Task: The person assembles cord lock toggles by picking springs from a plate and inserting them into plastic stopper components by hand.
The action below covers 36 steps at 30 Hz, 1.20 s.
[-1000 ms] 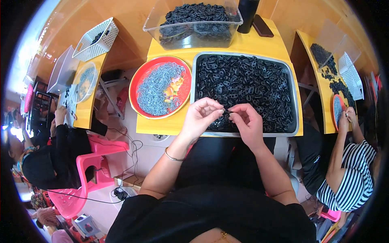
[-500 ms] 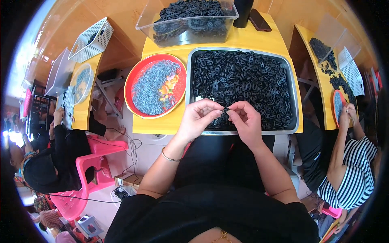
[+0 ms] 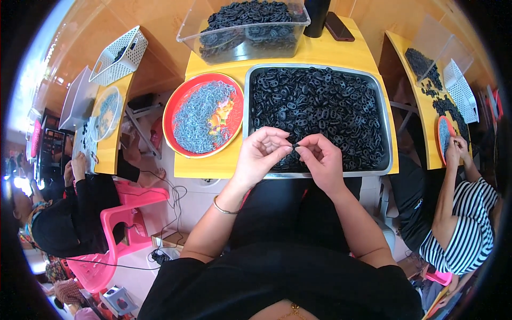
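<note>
My left hand (image 3: 263, 154) and my right hand (image 3: 322, 160) meet over the near edge of a metal tray (image 3: 388, 154). Between their pinched fingertips is a small black plastic piece (image 3: 295, 145), mostly covered by the fingers. Heaped in the tray are many loose black oval pieces with holes (image 3: 320, 106). Left of the tray, a round red dish (image 3: 169, 112) holds a pile of small silvery metal pins or screws (image 3: 194, 120); which of these they are I cannot make out. Whether a pin is also between my fingers is hidden.
A clear plastic bin (image 3: 240, 50) of black pieces stands at the table's back, beside a black cylinder (image 3: 317, 18) and a phone (image 3: 340, 26). Co-workers sit at yellow tables on both sides. A pink chair (image 3: 125, 213) and cables lie left of me.
My hands stay pinched together at nearly the same spot, with slight finger movement. The view has shifted a little. The left co-worker's hands have moved slightly.
</note>
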Tool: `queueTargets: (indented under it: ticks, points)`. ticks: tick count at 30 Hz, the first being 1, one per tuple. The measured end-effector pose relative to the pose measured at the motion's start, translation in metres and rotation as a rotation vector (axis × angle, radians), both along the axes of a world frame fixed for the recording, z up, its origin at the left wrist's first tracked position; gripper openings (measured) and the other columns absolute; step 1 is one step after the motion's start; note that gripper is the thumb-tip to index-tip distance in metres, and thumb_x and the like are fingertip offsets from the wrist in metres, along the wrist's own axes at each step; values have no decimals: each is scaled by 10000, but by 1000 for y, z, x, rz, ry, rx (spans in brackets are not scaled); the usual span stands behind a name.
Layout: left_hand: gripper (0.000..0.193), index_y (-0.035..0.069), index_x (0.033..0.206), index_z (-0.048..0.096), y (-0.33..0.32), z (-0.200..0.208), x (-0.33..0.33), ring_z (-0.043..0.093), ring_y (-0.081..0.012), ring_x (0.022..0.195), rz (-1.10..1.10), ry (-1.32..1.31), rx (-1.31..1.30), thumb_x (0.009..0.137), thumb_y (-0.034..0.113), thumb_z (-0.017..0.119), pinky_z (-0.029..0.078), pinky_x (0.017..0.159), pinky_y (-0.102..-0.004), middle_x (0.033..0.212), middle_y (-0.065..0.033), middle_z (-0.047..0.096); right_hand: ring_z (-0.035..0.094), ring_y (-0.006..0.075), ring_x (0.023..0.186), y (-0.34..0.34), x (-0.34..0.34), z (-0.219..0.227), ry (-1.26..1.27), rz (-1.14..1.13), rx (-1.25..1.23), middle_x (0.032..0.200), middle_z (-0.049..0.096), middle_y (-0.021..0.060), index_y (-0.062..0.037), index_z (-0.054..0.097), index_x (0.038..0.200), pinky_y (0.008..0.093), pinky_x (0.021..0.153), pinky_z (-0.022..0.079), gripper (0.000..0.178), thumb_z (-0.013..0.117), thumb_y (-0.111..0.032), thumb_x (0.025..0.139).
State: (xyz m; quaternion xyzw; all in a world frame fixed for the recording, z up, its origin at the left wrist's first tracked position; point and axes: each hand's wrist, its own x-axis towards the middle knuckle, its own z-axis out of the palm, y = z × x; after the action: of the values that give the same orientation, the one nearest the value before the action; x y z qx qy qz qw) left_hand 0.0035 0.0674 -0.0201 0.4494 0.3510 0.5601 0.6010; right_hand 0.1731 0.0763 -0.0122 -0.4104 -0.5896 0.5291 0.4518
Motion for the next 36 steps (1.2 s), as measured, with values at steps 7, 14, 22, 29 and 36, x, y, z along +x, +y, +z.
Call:
queueTargets:
  ticks: [7,14,22,29,36]
  points:
    - [324,-4,1058,519,-4,-5,6,606,-93,827,69,76,87,774,-120,626,498,779,-229,858,-52,622,549,32,631,1,2,0,-52,-9,-4,724,611,1,-13,605,861,183,553,432,54,634,-36,822]
    - [352,16,1093,497,-4,1,8,598,-73,801,89,11,70,788,-95,634,481,728,-205,859,-44,623,559,45,621,1,0,-2,-67,-33,64,709,606,4,-11,598,855,188,548,433,40,621,-25,825]
    - [143,0,981,566,-4,-1,3,563,-41,754,16,136,58,846,-13,612,458,660,-178,843,-6,609,560,44,636,-1,1,2,4,-18,50,719,594,5,-7,581,889,183,565,442,50,595,-14,841]
    - [59,8,935,573,-4,0,5,512,-13,688,0,164,30,881,29,583,407,594,-157,793,22,584,580,52,678,-3,1,2,69,-7,49,773,609,17,-11,592,930,182,597,457,98,608,-10,834]
    - [59,8,935,573,-3,2,5,509,-9,690,17,156,47,877,16,582,402,588,-155,787,26,577,581,54,724,-2,2,1,74,26,69,826,610,14,-14,582,962,183,639,461,159,630,14,813]
